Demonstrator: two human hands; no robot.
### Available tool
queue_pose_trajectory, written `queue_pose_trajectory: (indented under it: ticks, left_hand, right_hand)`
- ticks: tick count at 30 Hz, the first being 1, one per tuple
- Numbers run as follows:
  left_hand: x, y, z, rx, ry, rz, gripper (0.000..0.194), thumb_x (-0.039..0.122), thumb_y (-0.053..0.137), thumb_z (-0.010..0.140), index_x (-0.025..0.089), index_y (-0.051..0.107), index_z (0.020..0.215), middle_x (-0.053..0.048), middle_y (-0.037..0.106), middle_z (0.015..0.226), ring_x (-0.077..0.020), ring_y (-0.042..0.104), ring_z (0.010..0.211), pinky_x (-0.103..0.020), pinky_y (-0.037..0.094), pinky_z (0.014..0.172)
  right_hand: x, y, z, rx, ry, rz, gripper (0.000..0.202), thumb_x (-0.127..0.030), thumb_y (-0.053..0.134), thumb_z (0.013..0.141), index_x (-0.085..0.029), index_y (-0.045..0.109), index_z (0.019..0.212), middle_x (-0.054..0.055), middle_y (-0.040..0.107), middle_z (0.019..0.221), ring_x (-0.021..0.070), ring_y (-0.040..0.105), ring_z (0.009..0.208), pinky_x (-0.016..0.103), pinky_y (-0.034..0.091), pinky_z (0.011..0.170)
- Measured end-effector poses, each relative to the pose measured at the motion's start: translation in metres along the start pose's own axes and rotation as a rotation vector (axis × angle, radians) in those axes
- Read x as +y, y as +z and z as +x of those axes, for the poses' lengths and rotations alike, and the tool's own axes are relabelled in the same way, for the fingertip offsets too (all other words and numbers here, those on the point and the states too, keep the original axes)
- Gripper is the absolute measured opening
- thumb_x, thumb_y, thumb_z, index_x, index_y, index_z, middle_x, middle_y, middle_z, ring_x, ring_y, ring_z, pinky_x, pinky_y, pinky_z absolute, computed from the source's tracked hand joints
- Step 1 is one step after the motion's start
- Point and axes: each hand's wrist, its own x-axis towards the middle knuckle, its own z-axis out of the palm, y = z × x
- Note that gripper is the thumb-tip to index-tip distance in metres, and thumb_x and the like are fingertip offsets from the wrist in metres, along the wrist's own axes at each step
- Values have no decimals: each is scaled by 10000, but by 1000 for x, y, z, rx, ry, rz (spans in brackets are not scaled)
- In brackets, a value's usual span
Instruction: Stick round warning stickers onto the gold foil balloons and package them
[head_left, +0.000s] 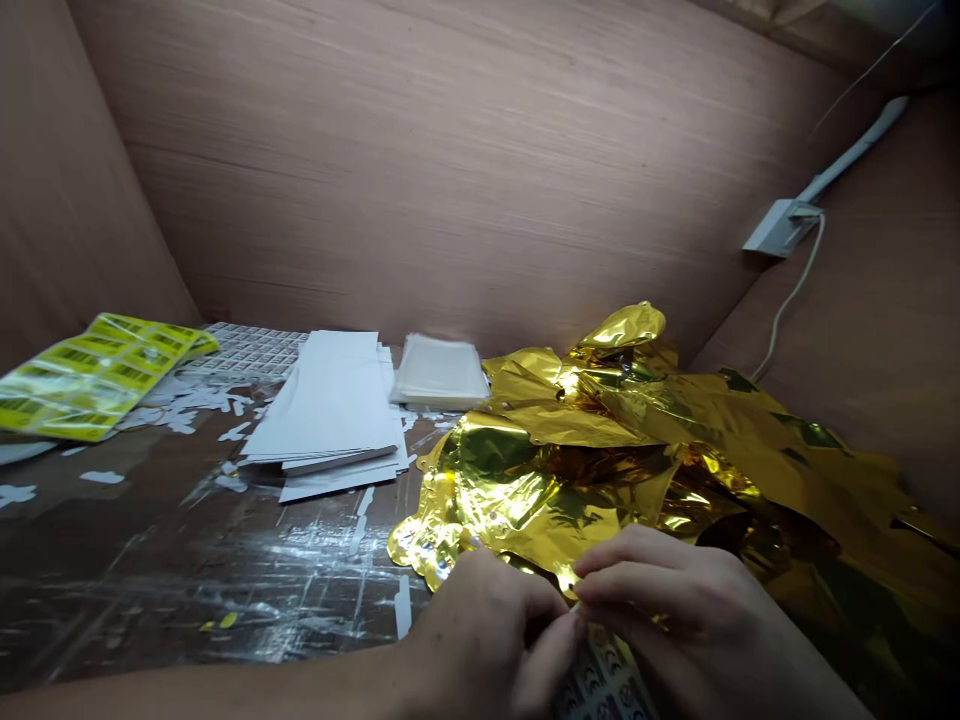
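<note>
One dark, scuffed table (150, 570), seen before me. One gold foil heap (637, 420), crumpled, right. One stack of white sheets (326, 395), far, left of the foil. One yellow label sheet (97, 375), far left. Right hand (675, 590), near: fingertips narrowed; grip, I cannot tell. Left hand (487, 630), near: pinching a printed sheet (604, 685), which lies between both hands.

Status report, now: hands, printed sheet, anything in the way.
Left hand and right hand close together. Printed sheet between them, partly hidden. Gold foil heaped just beyond, likely crowding them.
</note>
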Motion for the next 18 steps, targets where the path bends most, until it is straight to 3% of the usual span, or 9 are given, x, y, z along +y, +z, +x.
queue_pose_trajectory:
  ticks: [3,5,6,7,9,10,12,15,18]
  left_hand:
    - [-8,8,0,27,155,132,334,271,526,933,174,612,624,32,516,516,-91,408,458,-228,291,463]
    - [-15,17,2,66,258,244,282,281,546,916,179,606,660,15,599,560,-117,512,494,-236,383,519]
    - [-19,22,4,78,305,308,264,289,557,914,180,606,679,10,626,579,-130,547,510,-246,424,553]
    - [-22,27,5,79,338,376,250,300,568,916,179,609,701,6,646,595,-141,569,520,-259,458,586]
    - [-26,35,8,36,388,506,247,327,585,927,170,621,740,-11,674,619,-162,596,528,-286,499,610]
    - [-27,38,10,-1,405,558,255,345,589,936,164,633,762,-24,690,636,-176,613,539,-295,509,604]
    - [-28,41,12,-73,424,619,300,399,578,963,153,655,810,-49,722,682,-205,653,581,-310,522,595]
    - [-26,40,15,-140,420,603,361,467,551,1002,160,658,845,-45,748,736,-210,686,610,-297,521,583]
    - [-25,37,17,-211,428,565,383,480,545,1016,162,644,826,-27,746,711,-185,670,548,-265,452,481]
  right_hand:
    - [5,-9,1,194,-63,-54,195,-142,631,956,-314,712,1004,-15,761,1068,182,724,945,270,594,795]
    - [6,-16,13,368,-44,-52,184,-182,647,972,-342,699,1046,-23,731,1193,197,697,1091,288,579,909]
    - [6,-17,22,396,-64,-46,212,-200,640,987,-359,693,1116,-24,703,1275,205,668,1178,302,562,973]
    - [6,-15,33,358,-98,-40,274,-215,629,1002,-379,672,1217,-23,665,1363,212,627,1263,321,543,1027]
    - [6,-3,55,90,-193,-5,502,-229,594,1029,-423,495,1481,-20,577,1512,205,567,1362,350,520,1090]
    - [6,7,67,-45,-190,9,611,-233,602,1027,-425,381,1563,-11,537,1560,202,556,1379,363,518,1101]
    - [6,30,86,-184,-171,21,768,-217,671,980,-383,280,1620,30,503,1595,226,535,1401,408,501,1122]
    - [8,59,107,-212,-150,21,795,-193,741,921,-334,340,1593,41,653,1441,246,580,1319,452,501,1094]
    - [9,72,117,-224,-238,34,515,-174,713,937,-299,523,1400,-25,801,1145,234,642,1156,437,511,1015]
